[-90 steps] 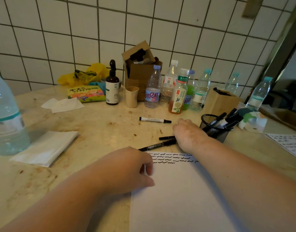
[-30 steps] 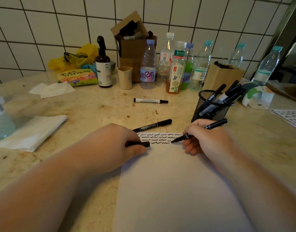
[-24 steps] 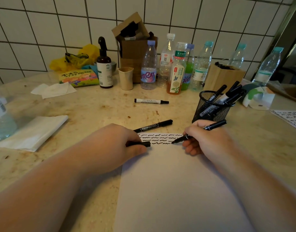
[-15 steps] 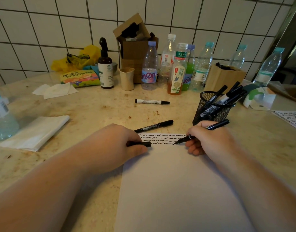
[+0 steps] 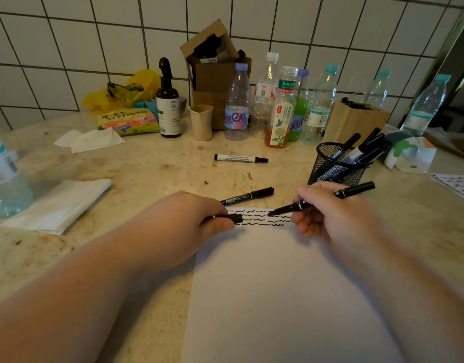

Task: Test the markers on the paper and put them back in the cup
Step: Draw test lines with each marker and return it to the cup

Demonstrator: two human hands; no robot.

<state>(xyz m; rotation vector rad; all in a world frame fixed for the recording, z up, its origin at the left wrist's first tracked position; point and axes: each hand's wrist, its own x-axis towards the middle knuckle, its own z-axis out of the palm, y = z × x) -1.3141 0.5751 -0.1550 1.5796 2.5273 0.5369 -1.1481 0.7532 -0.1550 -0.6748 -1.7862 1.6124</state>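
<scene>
Mid-frame: right hand [image 5: 338, 213] grips uncapped marker [image 5: 321, 200], tip on paper [image 5: 278, 284] among squiggles; left hand [image 5: 183, 226] clasps cap [image 5: 232, 219]. Testing underway; next likely recap, drop into cup [image 5: 335, 166], right.

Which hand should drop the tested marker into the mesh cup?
Right hand: it holds the uncapped black marker beside the black mesh cup. Left hand holds the cap.
</scene>
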